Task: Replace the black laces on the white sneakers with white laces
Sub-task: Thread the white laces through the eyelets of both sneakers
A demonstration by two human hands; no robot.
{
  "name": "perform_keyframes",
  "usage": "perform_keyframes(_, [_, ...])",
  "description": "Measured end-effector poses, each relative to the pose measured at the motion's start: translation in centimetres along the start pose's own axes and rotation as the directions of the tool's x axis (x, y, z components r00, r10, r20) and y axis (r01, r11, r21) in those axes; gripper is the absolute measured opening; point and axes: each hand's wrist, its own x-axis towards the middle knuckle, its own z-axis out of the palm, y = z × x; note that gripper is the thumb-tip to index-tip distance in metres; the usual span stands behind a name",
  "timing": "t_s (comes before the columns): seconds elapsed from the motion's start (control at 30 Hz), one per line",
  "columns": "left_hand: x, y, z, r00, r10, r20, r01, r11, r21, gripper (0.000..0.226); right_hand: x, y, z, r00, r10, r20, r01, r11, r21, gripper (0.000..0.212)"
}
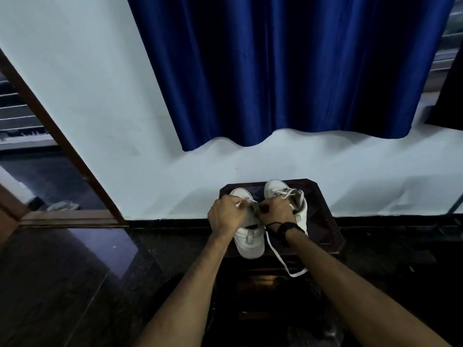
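Two white sneakers stand side by side on a small dark wooden stool [328, 221] against the wall. The left sneaker [250, 242] points its toe away from me, its heel hanging over the stool's near edge. The right sneaker [278, 190] sits a little farther back with white lacing across its top. My left hand [226, 214] pinches a white lace end at the left sneaker's eyelets. My right hand [276, 211] is closed over that sneaker's tongue area, and a white lace [280, 259] trails from under its wrist down over the stool's front. No black lace is visible.
A blue curtain [288, 71] hangs on the white wall above the stool. A brown door frame [62, 146] runs diagonally at the left, with a sandal [62, 205] beyond it. The floor is dark polished tile [87, 271].
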Motion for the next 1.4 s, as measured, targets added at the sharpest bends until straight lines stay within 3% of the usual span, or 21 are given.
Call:
perform_keyframes(0.13, [-0.4,0.4,0.9,0.988,0.157,0.004,-0.156,0.977,0.146,0.023,0.9,0.2,0.0,0.992,0.125,0.030,-0.127,0.986,0.103,0.019])
perform_keyframes(0.27, [-0.5,0.4,1.9,0.970,0.242,0.020,-0.242,0.957,0.159,0.025,1.0,0.7,-0.1,0.984,0.148,0.097,-0.158,0.981,0.112,0.037])
perform_keyframes(0.4, [-0.3,0.5,1.9,0.980,0.199,0.001,-0.195,0.962,0.191,0.026,1.4,1.3,-0.3,0.976,0.166,0.144,-0.189,0.969,0.162,0.032])
perform_keyframes(0.6, [-0.3,-0.1,2.1,0.995,0.094,-0.016,-0.093,0.993,0.077,0.024,2.0,1.4,-0.1,0.965,0.186,0.186,-0.221,0.957,0.191,0.009])
perform_keyframes(0.87, [-1.1,0.2,3.3,0.993,0.014,-0.116,-0.014,1.000,-0.006,0.016,2.1,1.5,0.2,0.958,0.195,0.208,-0.249,0.927,0.282,0.023])
perform_keyframes(1.23, [-1.6,0.5,4.0,0.980,-0.033,-0.197,0.020,0.997,-0.068,0.018,1.5,1.3,0.7,0.969,0.211,0.127,-0.241,0.919,0.312,0.012])
perform_keyframes(1.33, [-1.7,0.8,4.1,0.978,-0.032,-0.205,0.025,0.999,-0.032,0.018,1.3,1.3,0.6,0.975,0.191,0.112,-0.216,0.928,0.303,0.015])
perform_keyframes(1.4, [-1.5,1.0,4.0,0.974,0.045,-0.221,-0.037,0.999,0.039,0.019,1.2,1.4,0.8,0.976,0.180,0.119,-0.210,0.924,0.320,0.016])
